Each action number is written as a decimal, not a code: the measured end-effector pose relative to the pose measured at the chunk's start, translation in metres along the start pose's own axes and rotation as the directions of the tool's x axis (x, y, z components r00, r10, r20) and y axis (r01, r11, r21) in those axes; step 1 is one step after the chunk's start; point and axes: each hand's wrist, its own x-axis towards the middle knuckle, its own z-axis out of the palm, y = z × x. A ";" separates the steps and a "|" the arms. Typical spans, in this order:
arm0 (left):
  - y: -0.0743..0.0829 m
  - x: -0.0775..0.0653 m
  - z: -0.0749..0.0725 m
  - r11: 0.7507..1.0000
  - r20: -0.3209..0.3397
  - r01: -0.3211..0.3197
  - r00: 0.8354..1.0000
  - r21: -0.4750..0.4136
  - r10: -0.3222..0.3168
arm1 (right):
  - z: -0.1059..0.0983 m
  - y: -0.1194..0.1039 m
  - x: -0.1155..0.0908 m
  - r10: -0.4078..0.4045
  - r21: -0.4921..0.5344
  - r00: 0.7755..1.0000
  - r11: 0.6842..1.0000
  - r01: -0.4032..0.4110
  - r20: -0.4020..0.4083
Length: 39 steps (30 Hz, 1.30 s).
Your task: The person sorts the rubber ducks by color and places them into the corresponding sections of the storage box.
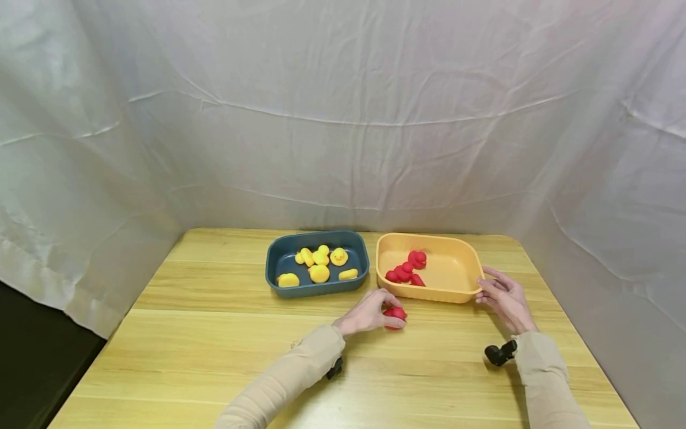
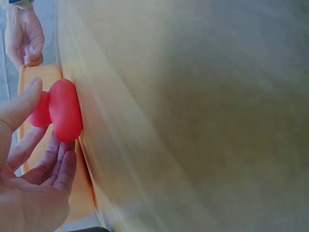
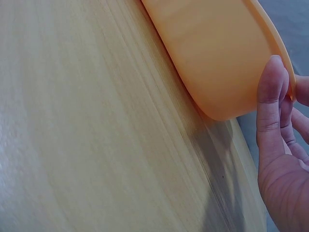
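My left hand (image 1: 370, 311) grips a red rubber duck (image 1: 396, 313) just in front of the orange tray (image 1: 447, 294). In the left wrist view the thumb lies against the duck's smaller end and the fingers curl under its rounded body (image 2: 66, 111). At the tray's right end, my right hand (image 1: 506, 300) pinches the rim between thumb and fingers, as the right wrist view also shows. Several red ducks (image 1: 417, 258) lie inside the orange tray, bunched toward its left side.
Left of the orange tray stands a dark blue tray (image 1: 308, 291) holding several yellow ducks (image 1: 319, 273). Both sit near the back edge of the wooden table (image 1: 203, 345). Pale cloth (image 1: 343, 149) hangs behind and along the sides.
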 end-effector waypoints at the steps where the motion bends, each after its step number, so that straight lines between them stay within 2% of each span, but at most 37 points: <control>1: 0.000 0.000 0.000 1.000 0.002 -0.003 1.000 0.003 0.003 | 0.000 0.000 0.000 0.001 -0.002 1.000 1.000 -0.001 -0.002; 7: 0.003 0.001 -0.001 0.999 -0.007 -0.037 0.999 -0.012 0.037 | 0.000 -0.001 0.000 0.010 -0.002 1.000 1.000 -0.010 -0.007; 13: 0.014 0.001 -0.008 0.998 -0.034 -0.050 0.998 -0.042 0.048 | 0.000 -0.001 0.001 0.007 0.000 1.000 1.000 -0.007 -0.006; 19: 0.025 0.002 -0.015 0.997 -0.056 -0.079 0.995 -0.017 0.078 | 0.000 0.000 0.001 0.000 -0.001 1.000 1.000 0.000 -0.002; 24: 0.033 0.005 -0.019 0.990 -0.067 -0.089 0.994 -0.110 0.082 | 0.000 0.001 0.001 -0.001 0.001 1.000 1.000 0.001 -0.002; 29: 0.038 0.013 -0.021 0.973 -0.107 -0.124 0.989 -0.194 0.105 | 0.000 0.000 0.001 -0.002 0.011 1.000 1.000 0.002 -0.001; 33: 0.041 0.018 -0.022 0.965 -0.130 -0.114 0.988 -0.238 0.085 | 0.000 0.000 0.001 -0.002 0.013 1.000 1.000 0.002 0.001; 39: 0.045 0.028 -0.022 0.958 -0.153 -0.048 0.988 -0.282 0.004 | -0.002 0.000 0.002 0.010 0.005 1.000 1.000 -0.010 -0.004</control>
